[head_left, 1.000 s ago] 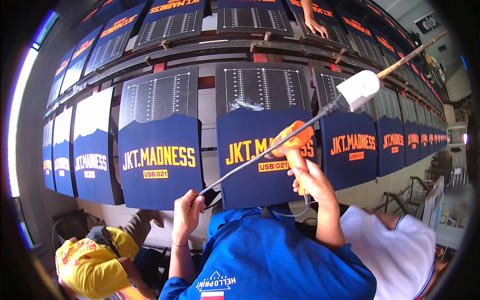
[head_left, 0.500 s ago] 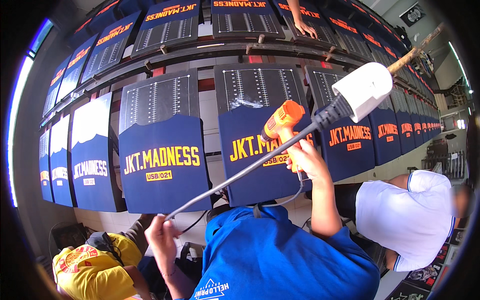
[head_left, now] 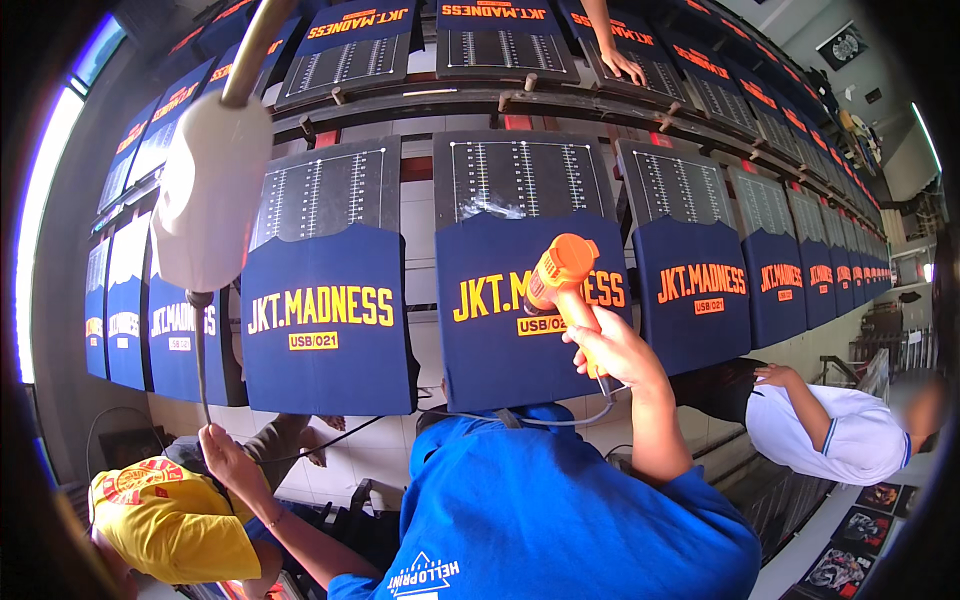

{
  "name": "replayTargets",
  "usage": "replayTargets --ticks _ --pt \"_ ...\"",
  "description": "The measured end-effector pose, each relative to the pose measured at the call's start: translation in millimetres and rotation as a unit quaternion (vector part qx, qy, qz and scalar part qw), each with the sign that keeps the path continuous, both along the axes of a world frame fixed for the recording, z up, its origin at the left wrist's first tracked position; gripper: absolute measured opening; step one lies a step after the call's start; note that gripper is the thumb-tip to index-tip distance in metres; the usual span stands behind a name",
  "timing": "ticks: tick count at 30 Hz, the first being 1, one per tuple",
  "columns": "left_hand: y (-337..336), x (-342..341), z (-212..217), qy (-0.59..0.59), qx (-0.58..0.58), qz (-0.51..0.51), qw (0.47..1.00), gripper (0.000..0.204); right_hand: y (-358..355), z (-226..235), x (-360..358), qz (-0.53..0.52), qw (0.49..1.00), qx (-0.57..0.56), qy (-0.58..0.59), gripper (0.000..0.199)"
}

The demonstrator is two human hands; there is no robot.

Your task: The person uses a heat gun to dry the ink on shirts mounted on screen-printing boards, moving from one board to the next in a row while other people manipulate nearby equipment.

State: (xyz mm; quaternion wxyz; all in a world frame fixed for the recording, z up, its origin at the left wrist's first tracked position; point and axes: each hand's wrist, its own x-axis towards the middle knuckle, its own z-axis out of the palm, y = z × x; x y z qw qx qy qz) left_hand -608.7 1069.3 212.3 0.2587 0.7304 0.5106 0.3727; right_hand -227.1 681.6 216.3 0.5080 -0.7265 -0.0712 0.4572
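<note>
My right hand is wrapped around the handle of an orange heat gun. The gun's nozzle points down at the yellow and orange print of a navy T-shirt stretched on a dark board; the gap between them cannot be judged. Off to the left, my left hand pinches a grey cable. That cable rises to a large white plug connector, which hangs close to the camera and hides part of the boards behind. A thin cord trails from the gun's handle.
More boards with printed navy shirts line both sides and a far row. A pole meets the connector's top. Someone in yellow is at lower left, another in white at right. Another person's hand rests on a far board.
The white connector has swung from the upper right to the upper left. My left hand has moved left with the cable, and the heat gun has shifted slightly down. The person in white has shifted right.
</note>
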Motion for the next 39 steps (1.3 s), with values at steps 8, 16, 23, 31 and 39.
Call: replayTargets --ticks 8,16,23,31,39 --pt "7 26 -48 0.076 0.039 0.001 0.996 0.034 18 -9 13 -0.013 0.999 0.034 -0.022 0.031" --pt "-29 60 -68 0.074 0.004 -0.022 0.997 0.033 41 -23 29 -0.01 0.998 0.053 -0.038 0.031" --pt "-43 62 -90 0.053 -0.033 -0.025 0.998 0.034 21 -14 15 0.035 0.999 0.033 0.009 0.033" --pt "-40 75 -81 0.04 0.01 -0.043 0.998 0.035 20 -9 0 0.049 0.998 0.041 0.023 0.029" --pt "-38 68 -85 0.057 -0.001 -0.052 0.997 0.033 33 -12 -4 0.063 0.996 0.041 0.044 0.034"
